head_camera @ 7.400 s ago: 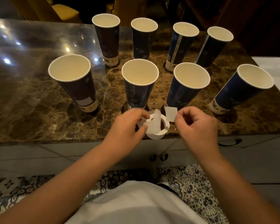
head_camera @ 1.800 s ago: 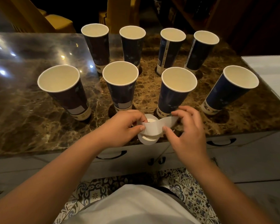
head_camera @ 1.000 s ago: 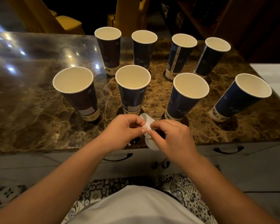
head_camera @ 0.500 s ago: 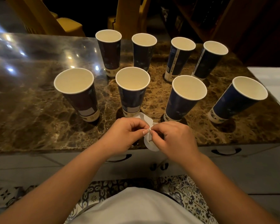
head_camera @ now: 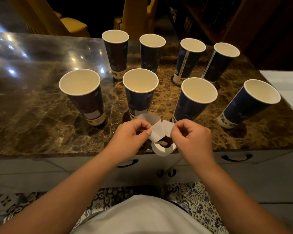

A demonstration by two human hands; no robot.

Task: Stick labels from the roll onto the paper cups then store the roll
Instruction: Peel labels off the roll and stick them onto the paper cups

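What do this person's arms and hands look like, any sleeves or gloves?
Both forearms are bare up to the frame's edge: no sleeves in view. The left hand and right hand wear no gloves, rings or watch. A thumbnail on the left hand looks pale.

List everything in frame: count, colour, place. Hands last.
paper cups: 8, dark blue with cream insides, upright on the countertop in two rows of four
label on front-left cup: 1, white, low on its near side
label roll: 1, white, over the near counter edge, between the hands
loose strip: 1, white, rising off the roll
label being peeled: 1, white, at the right fingertips
countertop: 1, brown marble, glossy
drawers: white with dark handles, under the countertop
chairs: yellow, behind the counter; count unclear
floor tiles: blue and white pattern, below
shirt: 1, white, bottom centre
left hand: pinches the strip
right hand: pinches the label
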